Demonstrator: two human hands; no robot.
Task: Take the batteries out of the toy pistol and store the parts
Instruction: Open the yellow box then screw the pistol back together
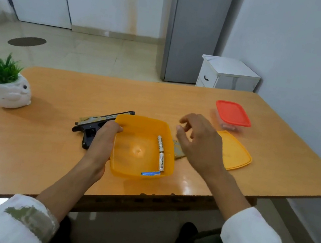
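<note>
In the middle of the frame, on the wooden table [72,90], your left hand [103,139] grips the left wall of the open yellow container [122,164], with the fingers curled at its rim. Inside it, along the right wall, two batteries lie end to end, the upper battery [160,144] and the lower battery [161,161], and a small blue piece [150,173] lies against the bottom wall.

Just left of the container and above your left hand, the toy pistol [91,130] lies flat on the table. It is black with a patterned top, and your hand and the container's corner partly cover it.

Right of centre, your right hand [200,142] hovers over the table beside the container. Its fingers are loosely curled and hold nothing that you can see. Under that hand, touching or just beside the container's right wall, a small patterned piece [178,150] peeks out; it is too hidden to tell what it is.

Farther right the yellow lid [236,154] lies flat on the table. Above it, toward the upper right of the table, stands a clear box with a red lid [233,113]. At the left edge of the frame sits a white pot with a green plant [7,88].
</note>
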